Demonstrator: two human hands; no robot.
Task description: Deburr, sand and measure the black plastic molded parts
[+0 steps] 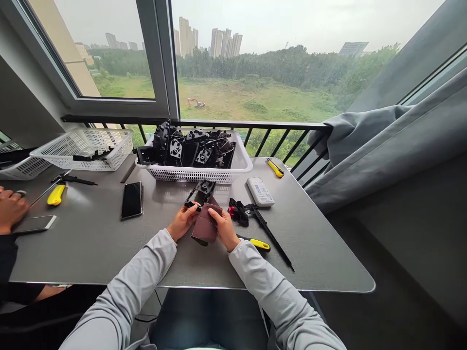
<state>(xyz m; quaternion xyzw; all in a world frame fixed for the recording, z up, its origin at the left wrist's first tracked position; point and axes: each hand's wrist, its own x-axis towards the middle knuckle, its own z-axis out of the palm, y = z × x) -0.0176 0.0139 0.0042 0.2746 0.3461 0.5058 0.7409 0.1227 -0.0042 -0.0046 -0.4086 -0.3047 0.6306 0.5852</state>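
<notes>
My left hand [182, 222] is closed on the near end of a black plastic part [202, 192], a moulded frame with openings, held just above the table. In my right hand [223, 227] is a folded sheet of reddish-brown sandpaper [206, 226], pinched under the thumb. The sheet overlaps the near right side of the part, and its lower edge curls under. Whether its rough face touches the plastic is hidden by the fold. By my right wrist lies a yellow-and-black handled tool [260, 244], partly covered by the sleeve.
A white basket [193, 174] heaped with black parts stands behind my hands. To the right lie black calipers [272, 233], a dark strap bundle [239, 212], a white power bank [260, 191] and a yellow cutter [275, 167]. Leftward are a phone [132, 200] and a co-worker's hand [12, 209].
</notes>
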